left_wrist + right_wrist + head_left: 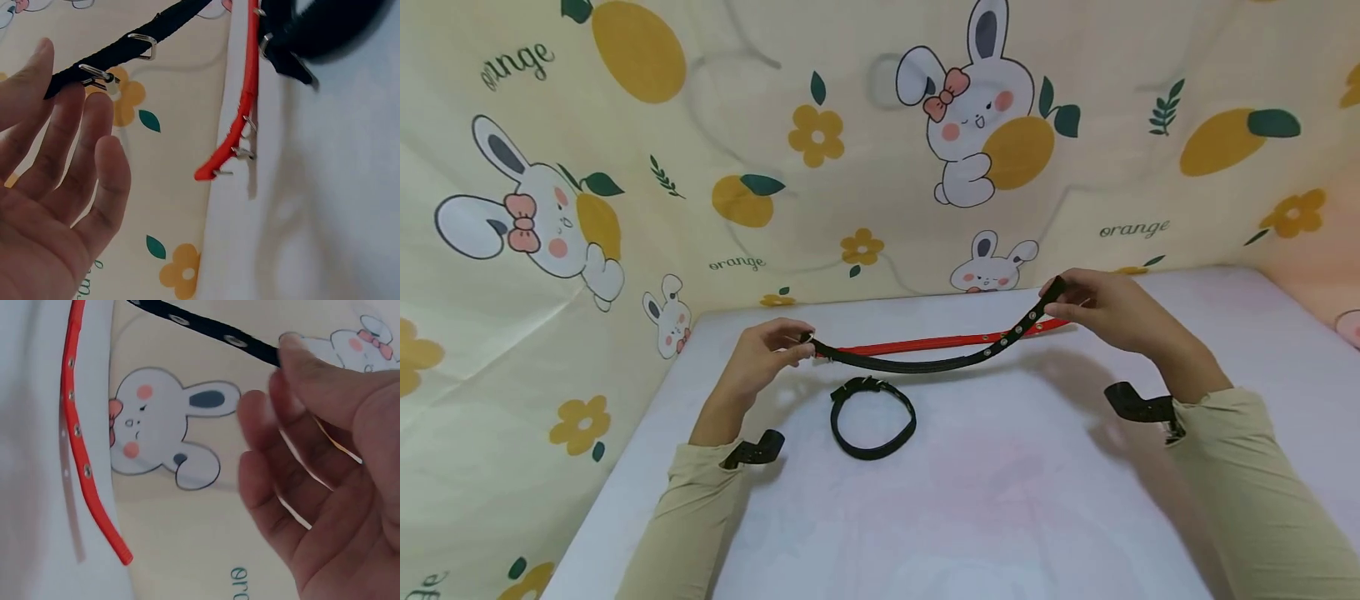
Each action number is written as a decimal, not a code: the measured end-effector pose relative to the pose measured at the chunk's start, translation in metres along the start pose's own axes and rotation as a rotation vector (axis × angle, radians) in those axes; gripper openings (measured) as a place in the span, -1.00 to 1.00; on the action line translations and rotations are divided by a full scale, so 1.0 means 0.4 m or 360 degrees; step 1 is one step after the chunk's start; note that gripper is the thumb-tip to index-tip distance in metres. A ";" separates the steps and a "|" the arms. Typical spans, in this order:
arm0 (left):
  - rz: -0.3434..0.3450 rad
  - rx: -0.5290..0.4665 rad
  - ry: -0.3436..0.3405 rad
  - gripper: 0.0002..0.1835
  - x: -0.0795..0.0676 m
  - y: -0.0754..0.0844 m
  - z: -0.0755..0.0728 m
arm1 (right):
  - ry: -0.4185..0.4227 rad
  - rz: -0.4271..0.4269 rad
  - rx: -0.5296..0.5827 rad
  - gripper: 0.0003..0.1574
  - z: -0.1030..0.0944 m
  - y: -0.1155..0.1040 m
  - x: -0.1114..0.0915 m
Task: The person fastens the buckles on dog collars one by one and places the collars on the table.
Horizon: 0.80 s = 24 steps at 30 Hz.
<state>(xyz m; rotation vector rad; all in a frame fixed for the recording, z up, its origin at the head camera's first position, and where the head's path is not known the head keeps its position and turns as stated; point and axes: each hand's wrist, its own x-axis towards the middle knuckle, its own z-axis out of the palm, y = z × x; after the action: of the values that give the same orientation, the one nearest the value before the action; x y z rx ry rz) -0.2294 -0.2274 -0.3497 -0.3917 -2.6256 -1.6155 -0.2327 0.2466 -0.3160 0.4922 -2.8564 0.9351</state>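
A black collar [917, 366] hangs in a shallow curve between my two hands, above the table. My left hand [766, 354] pinches its buckle end between thumb and fingertips; the metal buckle [97, 75] shows in the left wrist view. My right hand [1108, 310] pinches the other end, where metal eyelets [235, 341] run along the strap. Behind it a red collar [917, 345] lies stretched out, partly covered by the black one in the head view. Nearer to me, a second black collar [871, 454] rests on the table, buckled into a ring.
The table [962, 517] has a white cover. A patterned cloth [850, 150] with rabbits and oranges hangs behind it and along the left side. A black device [758, 448] is strapped to the left wrist, and another [1138, 407] to the right.
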 end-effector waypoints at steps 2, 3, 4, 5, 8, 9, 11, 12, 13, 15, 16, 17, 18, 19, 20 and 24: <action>0.0015 -0.0049 0.0003 -0.65 -0.001 0.006 0.004 | 0.0022 0.0025 0.0046 -0.71 -0.006 -0.009 0.000; 0.0026 -0.0073 0.0004 -0.65 -0.001 0.009 0.006 | 0.0034 0.0035 0.0076 -0.70 -0.008 -0.012 0.000; 0.0030 -0.0092 0.0005 -0.64 -0.002 0.014 0.008 | 0.0044 0.0040 0.0116 -0.68 -0.010 -0.015 0.000; 0.0034 -0.0112 0.0004 -0.64 -0.003 0.018 0.009 | 0.0052 0.0042 0.0164 -0.67 -0.011 -0.018 0.000; 0.0026 -0.0160 0.0012 -0.62 -0.009 0.035 0.012 | 0.0092 -0.0016 0.0324 -0.67 -0.005 -0.028 0.000; 0.0018 -0.0190 0.0021 -0.62 -0.012 0.042 0.013 | 0.0108 -0.0047 0.0380 -0.68 -0.002 -0.033 0.000; 0.0010 -0.0270 0.0044 -0.65 -0.017 0.058 0.020 | 0.0137 -0.0095 0.0449 -0.69 0.004 -0.042 -0.001; 0.0015 -0.0319 0.0062 -0.66 -0.018 0.064 0.025 | 0.0156 -0.0117 0.0470 -0.69 0.006 -0.046 -0.001; 0.0018 -0.0359 0.0080 -0.67 -0.019 0.071 0.031 | 0.0175 -0.0128 0.0487 -0.68 0.007 -0.050 -0.003; 0.0039 -0.0427 0.0112 -0.71 -0.019 0.081 0.046 | 0.0212 -0.0119 0.0493 -0.64 0.008 -0.059 -0.005; 0.0049 -0.0451 0.0122 -0.72 -0.019 0.084 0.054 | 0.0232 -0.0105 0.0495 -0.62 0.009 -0.064 -0.007; 0.0065 -0.0465 0.0130 -0.73 -0.018 0.086 0.060 | 0.0253 -0.0089 0.0500 -0.59 0.010 -0.068 -0.008; 0.0075 -0.0478 0.0138 -0.74 -0.018 0.088 0.067 | 0.0274 -0.0079 0.0514 -0.57 0.011 -0.073 -0.009; 0.0079 -0.0489 0.0150 -0.75 -0.019 0.091 0.073 | 0.0295 -0.0068 0.0526 -0.56 0.013 -0.079 -0.011; 0.0088 -0.0504 0.0165 -0.76 -0.020 0.093 0.079 | 0.0313 -0.0060 0.0542 -0.54 0.015 -0.085 -0.012; 0.0103 -0.0621 0.0248 -0.77 -0.026 0.106 0.094 | 0.0381 -0.0034 0.0620 -0.50 0.023 -0.107 -0.014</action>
<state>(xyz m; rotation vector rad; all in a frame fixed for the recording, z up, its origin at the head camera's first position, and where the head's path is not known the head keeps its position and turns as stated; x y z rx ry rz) -0.2059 -0.1781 -0.3317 -0.3407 -2.1599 -2.0434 -0.2132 0.2101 -0.3004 0.4069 -2.4575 1.4472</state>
